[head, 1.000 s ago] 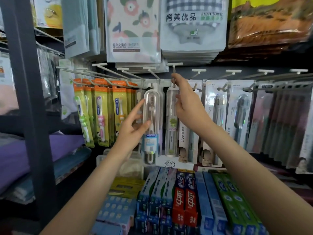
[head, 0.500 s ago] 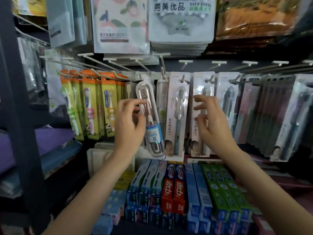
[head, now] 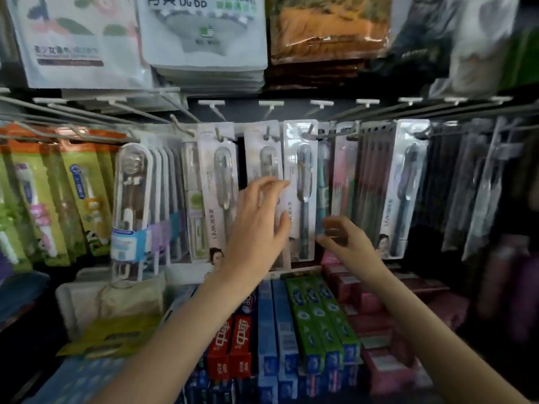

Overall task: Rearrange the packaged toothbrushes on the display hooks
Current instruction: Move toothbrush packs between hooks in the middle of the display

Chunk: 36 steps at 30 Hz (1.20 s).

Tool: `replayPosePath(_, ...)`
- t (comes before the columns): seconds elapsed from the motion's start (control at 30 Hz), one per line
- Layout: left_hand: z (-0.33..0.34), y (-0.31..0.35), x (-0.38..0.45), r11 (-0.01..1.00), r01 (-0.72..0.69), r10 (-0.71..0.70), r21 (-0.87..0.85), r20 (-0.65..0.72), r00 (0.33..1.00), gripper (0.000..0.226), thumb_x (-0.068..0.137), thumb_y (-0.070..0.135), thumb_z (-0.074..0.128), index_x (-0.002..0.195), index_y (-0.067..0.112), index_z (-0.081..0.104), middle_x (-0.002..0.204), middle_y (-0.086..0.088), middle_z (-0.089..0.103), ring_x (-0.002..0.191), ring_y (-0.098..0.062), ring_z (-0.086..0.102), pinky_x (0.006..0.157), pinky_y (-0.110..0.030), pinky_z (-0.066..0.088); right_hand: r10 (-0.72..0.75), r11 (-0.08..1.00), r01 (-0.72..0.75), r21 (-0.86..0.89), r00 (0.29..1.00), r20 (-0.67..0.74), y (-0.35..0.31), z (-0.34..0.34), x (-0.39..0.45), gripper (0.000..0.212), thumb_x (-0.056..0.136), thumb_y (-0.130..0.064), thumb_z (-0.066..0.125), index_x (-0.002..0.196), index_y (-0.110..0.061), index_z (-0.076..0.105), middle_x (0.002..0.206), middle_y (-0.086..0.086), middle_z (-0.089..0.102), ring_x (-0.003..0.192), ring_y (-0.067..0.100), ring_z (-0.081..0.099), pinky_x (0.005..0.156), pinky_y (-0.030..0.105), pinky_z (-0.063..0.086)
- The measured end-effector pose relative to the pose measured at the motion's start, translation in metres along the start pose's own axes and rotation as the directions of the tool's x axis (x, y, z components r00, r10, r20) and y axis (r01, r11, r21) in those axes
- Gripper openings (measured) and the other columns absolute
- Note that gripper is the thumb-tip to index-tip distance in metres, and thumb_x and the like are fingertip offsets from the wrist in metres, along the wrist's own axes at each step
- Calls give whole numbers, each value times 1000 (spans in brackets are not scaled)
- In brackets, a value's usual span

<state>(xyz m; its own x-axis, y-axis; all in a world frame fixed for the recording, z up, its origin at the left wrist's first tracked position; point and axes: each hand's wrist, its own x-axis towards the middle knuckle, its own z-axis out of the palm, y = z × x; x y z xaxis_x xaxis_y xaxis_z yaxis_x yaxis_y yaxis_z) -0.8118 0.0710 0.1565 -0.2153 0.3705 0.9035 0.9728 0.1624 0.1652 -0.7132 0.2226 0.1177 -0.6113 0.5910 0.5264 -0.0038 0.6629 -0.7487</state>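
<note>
Packaged toothbrushes hang in a row on wire hooks (head: pixel 307 135). My left hand (head: pixel 258 220) lies spread over the lower half of a white carded toothbrush pack (head: pixel 264 154), fingers on its face and thumb at its right edge. A similar white pack (head: pixel 217 173) hangs to the left and another (head: pixel 302 170) to the right. My right hand (head: pixel 344 242) hovers with loosely curled fingers by the lower end of a teal toothbrush pack (head: pixel 322 182); I cannot tell whether it touches. Clear-cased toothbrushes (head: pixel 132 199) hang further left.
Yellow-green children's toothbrush packs (head: pixel 84 193) fill the left hooks and dark packs (head: pixel 466 188) the right ones. Toothpaste boxes (head: pixel 315 316) are stacked on the shelf below my arms. Bagged towels (head: pixel 204 39) hang above. Several upper hooks (head: pixel 211 104) stick out bare.
My view swung right. My left hand left the clear-cased toothbrush and moved right onto the white carded pack. My right hand dropped from the hook level to beside the teal pack.
</note>
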Motion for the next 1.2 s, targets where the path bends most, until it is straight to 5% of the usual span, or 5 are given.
replayPosePath(0.3, 21, -8, 8, 988, 104, -94, 114, -96, 991, 79, 81, 12, 65, 142, 34, 21, 149, -6, 6, 139, -30, 12, 108, -52, 24, 38, 998, -32, 48, 991, -126, -5, 7, 59, 53, 93, -11, 53, 139, -9, 28, 136, 10, 47, 122, 24, 48, 94, 26, 37)
replayPosePath(0.6, 24, -13, -5, 993, 91, -84, 70, -87, 993, 72, 84, 2, 58, 143, 27, 25, 151, 2, -2, 139, -15, 4, 108, -20, 10, -84, 992, 105, 73, 967, -241, 4, 2, 53, 36, 91, -1, 50, 126, -8, 39, 117, 11, 50, 91, 14, 50, 74, 21, 40)
replayPosePath(0.83, 25, -10, -6, 985, 139, -129, 101, -95, 987, 68, 85, -2, 58, 143, 21, 31, 153, -13, 5, 134, -9, -1, 107, -34, 6, -326, 927, 362, 101, 908, -264, 1, -27, 7, 34, 92, -3, 48, 92, -33, 32, 84, 0, 42, 72, 11, 45, 63, 19, 40)
replayPosePath(1.03, -3, -3, -19, 996, 73, -76, -44, -60, 995, 46, 94, 31, 42, 139, 27, 34, 152, 2, 15, 137, -3, 9, 111, -19, 7, -558, 828, 550, -104, 827, -72, -29, -13, -10, 31, 89, -8, 52, 117, -15, 42, 92, -8, 41, 80, -7, 44, 71, 2, 35)
replayPosePath(1.2, -66, -1, -27, 871, 149, -203, -469, -67, 977, 42, 93, 31, 50, 132, 26, 35, 126, 9, 51, 114, 2, 51, 96, -16, 41, -704, 688, 713, -134, 701, 112, -80, 41, -27, 68, 89, -9, 54, 146, -15, 17, 106, -6, 40, 81, 5, 46, 75, 6, 36)
